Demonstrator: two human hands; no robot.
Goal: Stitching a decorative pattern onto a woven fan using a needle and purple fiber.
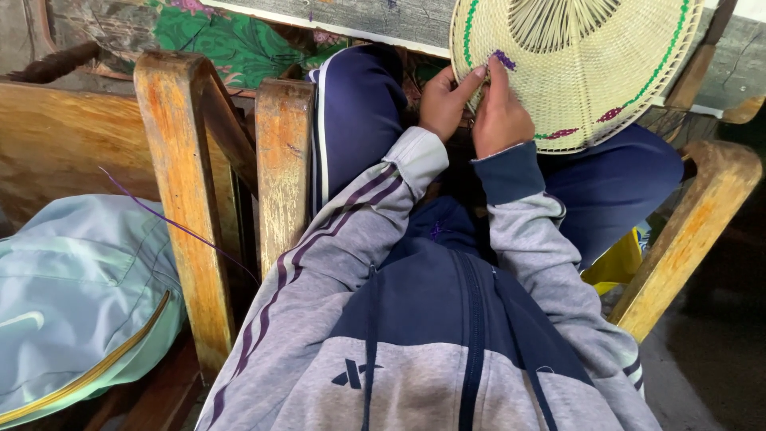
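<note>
left hand (443, 100): upper middle of the frame, fingers curled and pinching at the near edge of the woven fan, thumb and forefinger pressed to the weave beside a purple strand; grasping, not released.
right hand (501, 116): just right of the left one, touching it, fingers bent over the same spot of the rim; clenched lightly on the fan's edge, though exactly what sits between the fingertips cannot be told.
woven fan (582, 68): upper right of the frame, pale cane, round, ribs spreading from the top centre, a green line near the rim, small purple marks along the lower part; resting against the knees, tilted toward the face.
purple strand (503, 59): short tuft at the fingertips, upper middle, sitting on the weave.
doing it well: best kept steady with one hand pinning the rim while the other draws the strand snug; pull gentle, so the cane does not split; fan braced on the lap.
wooden chair arm (281, 160): left of centre, worn and upright, beside the dark blue trouser leg.
loose purple thread (175, 223): lower left, thin, trailing across the wood.
pale blue bag (72, 295): lower left corner, soft, yellow zip.
in the way: sleeves and both hands crowding one small spot, hiding the stitch.
</note>
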